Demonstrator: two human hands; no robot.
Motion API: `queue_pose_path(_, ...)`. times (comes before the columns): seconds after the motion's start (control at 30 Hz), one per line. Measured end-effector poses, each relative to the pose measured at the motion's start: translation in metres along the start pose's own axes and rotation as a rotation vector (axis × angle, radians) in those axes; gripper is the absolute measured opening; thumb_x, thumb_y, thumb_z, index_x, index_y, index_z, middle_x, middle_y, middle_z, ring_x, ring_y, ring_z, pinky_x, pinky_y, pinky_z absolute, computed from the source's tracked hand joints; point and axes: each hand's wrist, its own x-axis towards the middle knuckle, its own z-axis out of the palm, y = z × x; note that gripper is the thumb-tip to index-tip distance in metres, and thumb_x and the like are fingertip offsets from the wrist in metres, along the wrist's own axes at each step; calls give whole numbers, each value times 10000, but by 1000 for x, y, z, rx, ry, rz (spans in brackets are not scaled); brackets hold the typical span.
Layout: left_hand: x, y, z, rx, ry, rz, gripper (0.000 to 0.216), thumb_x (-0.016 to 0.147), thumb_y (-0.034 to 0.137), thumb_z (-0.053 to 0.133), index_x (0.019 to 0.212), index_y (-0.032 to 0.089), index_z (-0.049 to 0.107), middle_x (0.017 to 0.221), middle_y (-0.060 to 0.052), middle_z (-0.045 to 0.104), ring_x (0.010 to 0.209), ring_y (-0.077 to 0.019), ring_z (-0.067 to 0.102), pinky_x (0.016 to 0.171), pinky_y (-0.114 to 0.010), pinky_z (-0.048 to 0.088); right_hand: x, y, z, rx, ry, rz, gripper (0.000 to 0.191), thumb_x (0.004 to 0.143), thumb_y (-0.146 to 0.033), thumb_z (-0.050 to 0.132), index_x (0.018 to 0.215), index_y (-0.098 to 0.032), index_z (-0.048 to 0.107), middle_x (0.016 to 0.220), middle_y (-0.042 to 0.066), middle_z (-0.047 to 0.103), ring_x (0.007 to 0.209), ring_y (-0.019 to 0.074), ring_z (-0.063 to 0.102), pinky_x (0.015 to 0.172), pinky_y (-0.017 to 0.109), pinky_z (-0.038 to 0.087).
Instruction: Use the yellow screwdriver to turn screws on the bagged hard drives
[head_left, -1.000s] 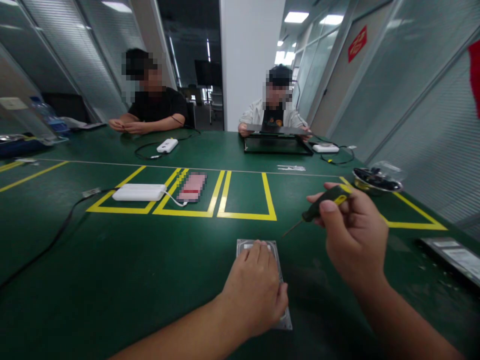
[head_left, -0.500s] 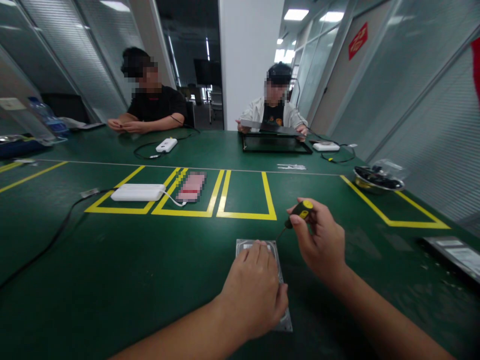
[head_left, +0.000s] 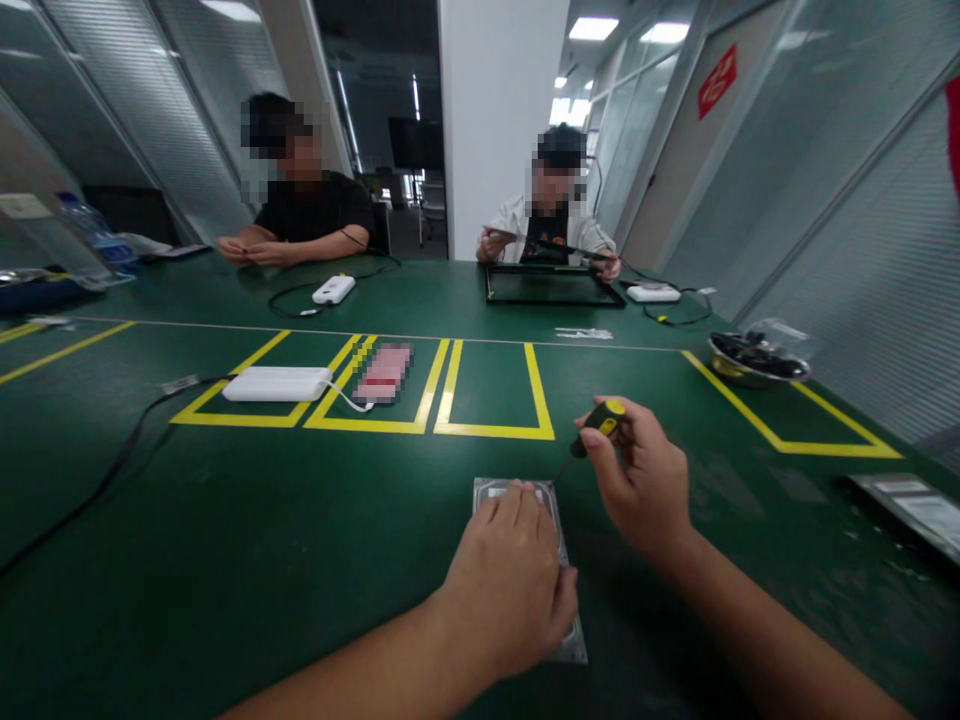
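A silvery hard drive lies flat on the green table in front of me. My left hand covers most of it, with the fingers over its top and the thumb along its right edge. In my right hand is a screwdriver with a black and yellow handle, pinched between thumb and fingers. Its thin shaft slants down to the drive's far right corner; whether the tip sits in a screw is too small to tell.
A second drive lies at the right, small bits beside it. Further back stand a metal bowl of dark items, a white power bank and a pink phone. Across the table sit two people, one holding a panel above a black frame.
My hands, the screwdriver and the drive look almost unmoved. Across the table, the person on the right has tilted the flat panel and shifted their grip on it.
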Motion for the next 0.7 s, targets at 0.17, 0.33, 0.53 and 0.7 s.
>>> queue_pose_path(0.17, 0, -1, 3, 9, 16, 5, 619, 910, 444, 457, 1346, 12, 533, 1352, -238, 552, 1253, -371, 496, 1058, -509, 411, 2, 1, -1, 7, 6, 15, 305, 932, -379, 556, 1162, -179, 545, 912, 43, 704, 749, 165, 688, 682, 281, 536)
queue_pose_path(0.33, 0, -1, 3, 7, 10, -6, 625, 914, 454, 446, 1352, 15, 526, 1362, -235, 543, 1264, -369, 488, 1062, -508, 405, 1, 3, -1, 55, 20, 41, 322, 931, -375, 564, 1192, -188, 535, 952, 46, 704, 759, 160, 690, 702, 285, 544)
queue_pose_path(0.53, 0, 0, 2, 14, 9, 1, 616, 911, 445, 441, 1345, 17, 533, 1355, -227, 552, 1263, -363, 491, 1067, -497, 407, 0, 4, 1, 39, -9, 25, 300, 936, -366, 558, 1174, -184, 538, 932, 51, 699, 758, 163, 686, 686, 290, 545)
queue_pose_path(0.7, 0, 0, 1, 9, 3, -4, 621, 906, 447, 451, 1345, 15, 533, 1357, -230, 549, 1263, -366, 489, 1070, -503, 405, 1, 3, 1, 51, -18, 24, 303, 936, -365, 558, 1172, -178, 536, 920, 56, 700, 746, 165, 685, 685, 296, 553)
